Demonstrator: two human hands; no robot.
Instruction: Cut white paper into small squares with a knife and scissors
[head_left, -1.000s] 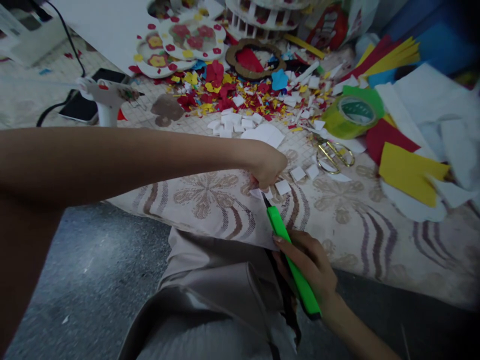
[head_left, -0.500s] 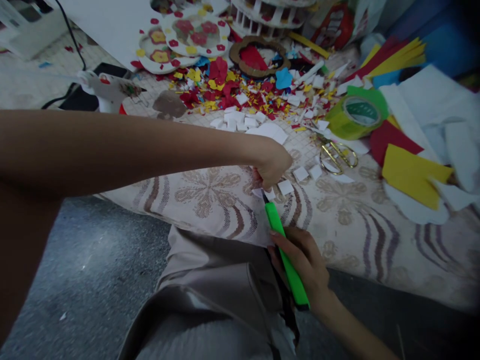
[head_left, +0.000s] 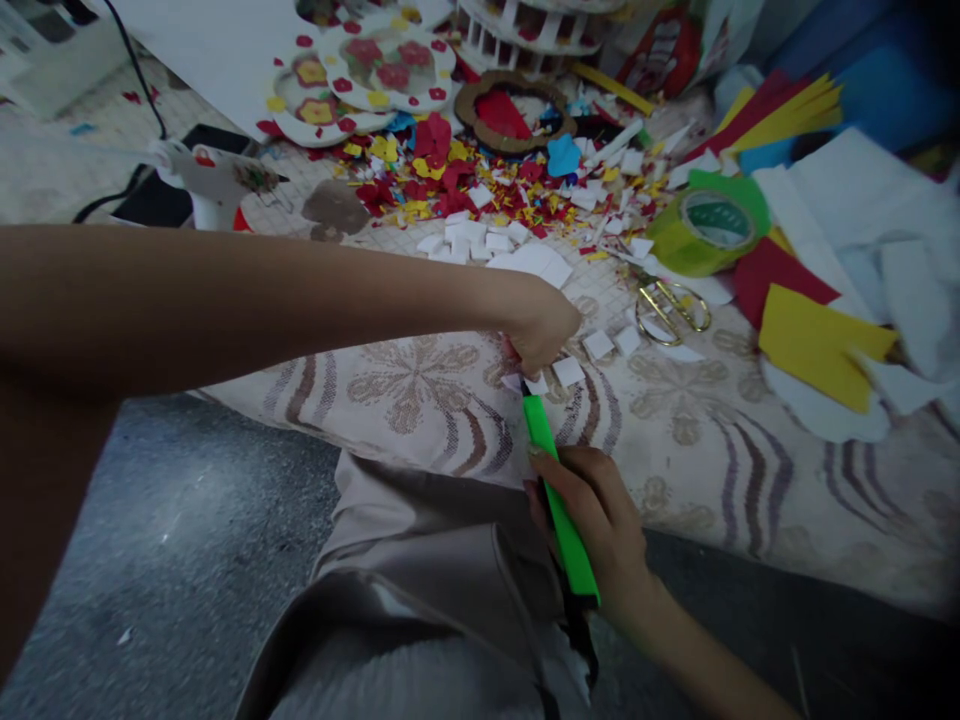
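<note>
My right hand [head_left: 596, 515] is wrapped around a green utility knife [head_left: 559, 490], held at a slant with its dark tip pointing away from me. That tip meets a small white piece [head_left: 535, 384] on the patterned tablecloth [head_left: 420, 390]. Reaching across from the left, my left hand [head_left: 544, 325] is closed, its fingertips pressed down on this white piece; most of its fingers are hidden behind the hand. Close by on the right lie a white square [head_left: 568, 371] and two more, farther off.
Gold-handled scissors [head_left: 671, 310] and a roll of yellow-green tape [head_left: 705, 230] lie to the right. Coloured scraps [head_left: 487, 180] cover the back, near flower-decorated white plaques [head_left: 390, 65]. A white glue gun [head_left: 206, 180] stands left, beyond my forearm. White squares [head_left: 472, 238] are heaped mid-table.
The utility knife and my right hand have shifted slightly up and left, and the knife stands a little steeper. My left hand stays pressed at the white piece.
</note>
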